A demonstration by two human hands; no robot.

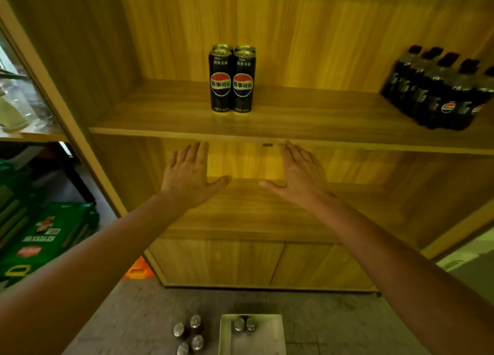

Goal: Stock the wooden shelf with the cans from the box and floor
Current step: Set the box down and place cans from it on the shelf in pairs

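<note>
Both your hands, left hand (188, 176) and right hand (300, 174), empty, spread. Floor cans (188, 334): 6 o'clock, upright, left hand nearer.

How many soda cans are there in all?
10 visible: four cans on the shelf in a two-by-two block, four cans on the floor left of the box, two cans in the box. The view's bottom edge may hide more.

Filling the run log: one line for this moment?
left hand open, empty | right hand open, empty | cola cans on shelf | more cans: floor, box
</note>
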